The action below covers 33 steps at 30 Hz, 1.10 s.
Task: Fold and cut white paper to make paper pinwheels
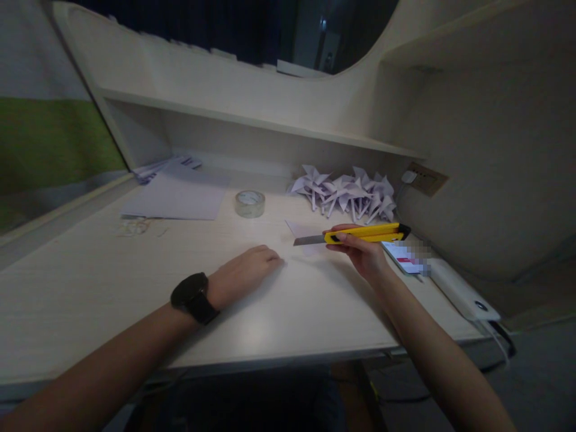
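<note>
In my right hand (pixel 360 252) is a yellow utility knife (pixel 371 233), held above the desk with its blade out and pointing left. Behind the blade lies a small piece of white paper (pixel 297 228), partly covered by the knife and hand. My left hand (pixel 246 273), with a black watch on the wrist, rests on the desk left of the blade tip. Its fingers are curled under, and whatever they may hold is hidden. A roll of clear tape (pixel 249 204) sits beyond my left hand.
Several white paper pinwheels (pixel 344 192) are heaped at the back right. White paper sheets (pixel 180 192) lie at the back left, near some small scraps (pixel 135 227). On the right are a phone (pixel 402 257) and a white power strip (pixel 461 289) with cables. A shelf (pixel 252 123) overhangs the back.
</note>
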{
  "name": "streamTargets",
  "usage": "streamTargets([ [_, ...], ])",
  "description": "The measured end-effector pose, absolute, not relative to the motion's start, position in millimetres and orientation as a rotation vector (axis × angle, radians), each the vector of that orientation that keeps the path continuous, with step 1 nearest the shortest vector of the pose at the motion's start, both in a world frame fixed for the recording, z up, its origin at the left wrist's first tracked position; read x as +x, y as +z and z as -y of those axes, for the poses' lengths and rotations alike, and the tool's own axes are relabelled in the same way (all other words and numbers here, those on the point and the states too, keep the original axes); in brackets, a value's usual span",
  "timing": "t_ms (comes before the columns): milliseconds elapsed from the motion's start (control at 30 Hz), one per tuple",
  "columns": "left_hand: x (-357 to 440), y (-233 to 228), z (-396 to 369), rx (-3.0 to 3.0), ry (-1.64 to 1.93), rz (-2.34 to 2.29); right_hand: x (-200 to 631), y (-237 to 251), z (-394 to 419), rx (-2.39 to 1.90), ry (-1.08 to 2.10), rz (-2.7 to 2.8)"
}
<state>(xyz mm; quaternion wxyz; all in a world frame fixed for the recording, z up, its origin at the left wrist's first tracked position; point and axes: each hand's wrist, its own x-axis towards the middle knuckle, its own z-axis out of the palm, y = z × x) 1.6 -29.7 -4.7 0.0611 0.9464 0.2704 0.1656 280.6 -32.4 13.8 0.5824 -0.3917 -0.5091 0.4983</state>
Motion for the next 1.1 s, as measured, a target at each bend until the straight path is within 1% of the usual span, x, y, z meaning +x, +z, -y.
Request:
streamTargets([
  [167,3.7,-2.4,29.1,2.902,0.565,-0.889,281.5,10.6,28.0,-0.913,1.177,1.1],
  [300,2.0,3.3,18.2,2.71,0.668,-0.925,282.8,10.5,27.4,-0.865,1.24,1.094],
  [367,0.0,6.9,11.3,2.584,0.615,-0.897,281.9,10.5,28.4,-0.837,1.29,1.134],
  [533,-0.9,11.4,-5.0,2.41,0.31,-0.852,276.7,8.2,31.9,-0.824,1.353,1.254],
  [700,5.1,9.3,-14.2,2.396,0.262,-0.944,272.8,5.7,34.4,-0.816,1.378,1.336],
  [1100,5.8,-10.0,-11.1,2.362,0.47,-0.944,270.2,1.6,34.4,-0.855,1.373,1.432],
])
